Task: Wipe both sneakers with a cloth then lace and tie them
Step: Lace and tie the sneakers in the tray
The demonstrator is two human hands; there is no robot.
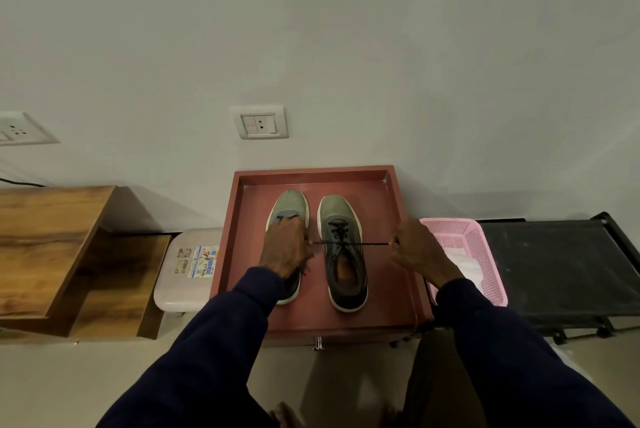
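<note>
Tray [393,289]: reddish, raised rim, set against the wall; 2 sneakers stand on it side by side, toes to the wall
Left sneaker [289,205]: green toe and white sole show; its middle is hidden under the left hand
Right sneaker [346,277]: green toe, dark heel part, opening upward; black lacing crosses over its tongue
Lace [362,244]: black, pulled taut in 1 straight line across the right sneaker, from hand to hand
Left hand [284,249]: over the left sneaker, fingers curled, pinching 1 end of the lace
Right hand [414,251]: at the tray's right edge, fingers curled, pinching the other end
Sleeves: dark blue, 1 on each forearm
Pink basket [486,256]: just beside the tray on the right; a white cloth [467,266] lies inside
White stool [173,277]: touching the tray's left side, sticker on top
Wooden shelf [52,237]: far left
Black table [554,265]: far right, beside the basket
Wall socket [260,123]: above the tray
</note>
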